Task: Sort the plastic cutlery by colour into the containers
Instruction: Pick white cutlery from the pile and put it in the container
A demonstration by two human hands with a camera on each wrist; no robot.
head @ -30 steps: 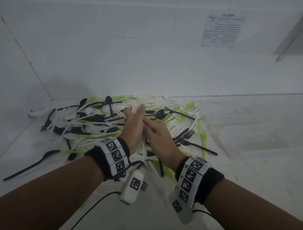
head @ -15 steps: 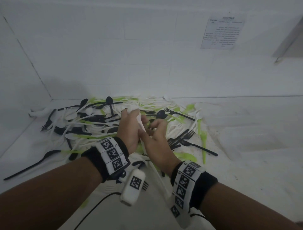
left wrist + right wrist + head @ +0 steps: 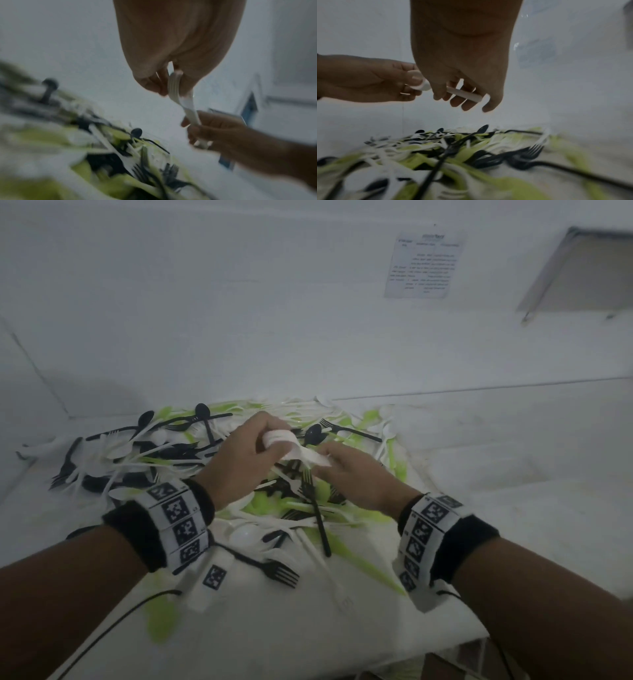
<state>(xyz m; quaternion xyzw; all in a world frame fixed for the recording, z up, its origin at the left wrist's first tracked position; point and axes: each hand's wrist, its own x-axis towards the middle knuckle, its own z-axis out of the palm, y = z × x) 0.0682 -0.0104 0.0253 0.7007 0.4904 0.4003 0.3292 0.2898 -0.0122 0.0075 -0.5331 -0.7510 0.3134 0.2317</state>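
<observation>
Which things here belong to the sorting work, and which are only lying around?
Job: stack of white plastic cutlery, held by left hand and right hand; mixed pile of black, white and green plastic cutlery.

Lying about: printed paper notice on the wall.

White surface carries jumbled pile of black, white, green plastic cutlery; cable near front.

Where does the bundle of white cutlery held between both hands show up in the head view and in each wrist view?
Head: white cutlery bundle at centre, above the pile.
Left wrist: upper centre, hanging from the left hand.
Right wrist: left of centre, under the right hand.
Shared landmark: the black spoon.
</observation>
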